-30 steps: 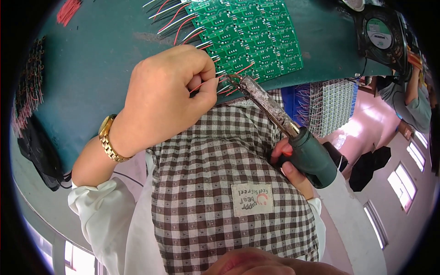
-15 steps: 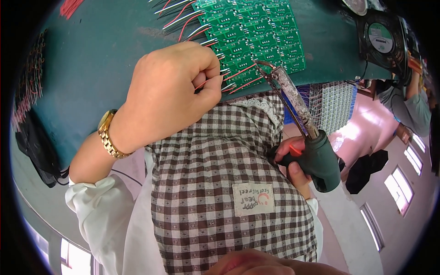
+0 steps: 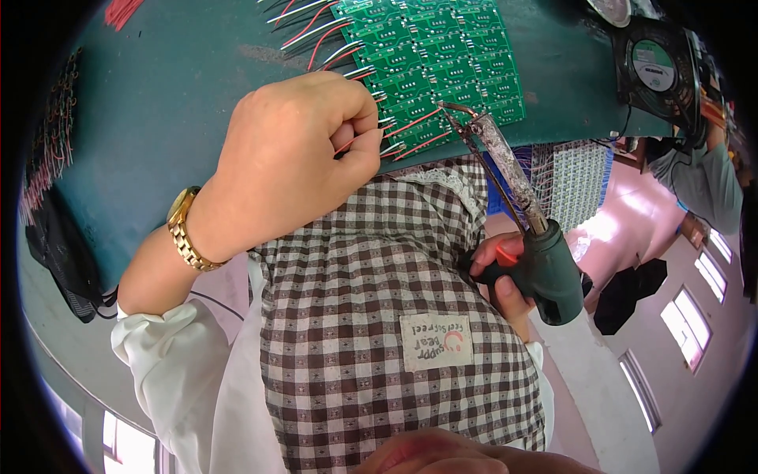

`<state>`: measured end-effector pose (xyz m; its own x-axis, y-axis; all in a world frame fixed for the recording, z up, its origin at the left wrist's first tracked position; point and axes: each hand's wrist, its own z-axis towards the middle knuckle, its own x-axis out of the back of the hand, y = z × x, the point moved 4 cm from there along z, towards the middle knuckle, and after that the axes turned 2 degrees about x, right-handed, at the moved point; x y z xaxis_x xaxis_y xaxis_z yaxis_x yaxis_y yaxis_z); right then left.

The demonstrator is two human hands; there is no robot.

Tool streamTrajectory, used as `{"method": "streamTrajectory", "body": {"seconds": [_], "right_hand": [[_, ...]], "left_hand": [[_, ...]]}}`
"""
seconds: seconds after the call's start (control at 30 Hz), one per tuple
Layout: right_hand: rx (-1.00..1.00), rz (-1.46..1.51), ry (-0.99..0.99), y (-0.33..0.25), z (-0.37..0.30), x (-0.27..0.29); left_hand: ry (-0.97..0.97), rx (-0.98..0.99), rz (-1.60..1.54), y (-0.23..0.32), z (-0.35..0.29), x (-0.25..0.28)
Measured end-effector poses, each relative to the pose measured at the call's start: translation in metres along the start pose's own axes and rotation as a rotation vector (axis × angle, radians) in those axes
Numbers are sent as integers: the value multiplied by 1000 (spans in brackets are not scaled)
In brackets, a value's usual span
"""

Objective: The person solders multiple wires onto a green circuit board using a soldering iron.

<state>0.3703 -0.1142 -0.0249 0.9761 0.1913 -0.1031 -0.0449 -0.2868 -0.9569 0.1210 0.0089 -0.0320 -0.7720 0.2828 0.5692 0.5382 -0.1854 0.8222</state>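
Observation:
My left hand [image 3: 304, 150], a gold watch [image 3: 183, 229] at its wrist, is closed in a pinch on a thin red wire [image 3: 414, 122]. That wire runs right across the green circuit board panel [image 3: 499, 67], which lies at the table's near edge. Below the panel's right corner, my right hand [image 3: 509, 292] grips a soldering gun [image 3: 543, 272] with a dark green body and a red trigger. Its long worn barrel slants up to the left. The bent tip and a thin feed tube meet at the wire's far end on the board.
Red, white and black wires [image 3: 304, 35] stick out from the panel's left side. A black fan [image 3: 655, 63] stands at the table's right. Bundled wires [image 3: 51, 150] hang at the left edge, beside a black bag [image 3: 59, 253]. Another person's arm [image 3: 714, 189] shows far right.
The soldering gun's handle has shifted very slightly up and left, its tip staying at the wire's end. My left hand keeps its pinch in nearly the same place.

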Motion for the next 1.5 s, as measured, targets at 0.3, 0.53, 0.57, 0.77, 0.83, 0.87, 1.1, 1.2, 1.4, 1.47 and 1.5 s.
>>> {"method": "streamTrajectory", "body": {"seconds": [0.3,0.53,0.57,0.77,0.83,0.87,1.1,1.2,1.4,1.47,1.5], "right_hand": [[-18,38,105,0,0,-3],[-10,29,32,2,-5,3],[-7,34,35,3,-6,3],[40,40,-11,-1,-8,6],[-43,23,-22,-2,-10,6],[-42,23,-17,-5,-11,4],[-113,68,-19,-1,-12,5],[-56,-18,-46,-1,-10,10],[-101,-126,8,-4,-8,9],[-116,-132,-3,-4,-7,9],[-103,-147,-10,-5,-6,9]], "left_hand": [[-40,33,11,0,-1,0],[3,-131,-2,4,-1,5],[0,-133,2,1,-2,6],[-33,-661,274,17,-16,1],[-99,-690,389,14,-18,-1],[-102,-694,387,14,-17,0],[-115,-764,445,16,-21,1],[-108,-779,436,17,-21,1],[-91,-797,435,18,-21,0],[-85,-806,444,18,-22,0],[-84,-805,451,18,-22,0]]}}
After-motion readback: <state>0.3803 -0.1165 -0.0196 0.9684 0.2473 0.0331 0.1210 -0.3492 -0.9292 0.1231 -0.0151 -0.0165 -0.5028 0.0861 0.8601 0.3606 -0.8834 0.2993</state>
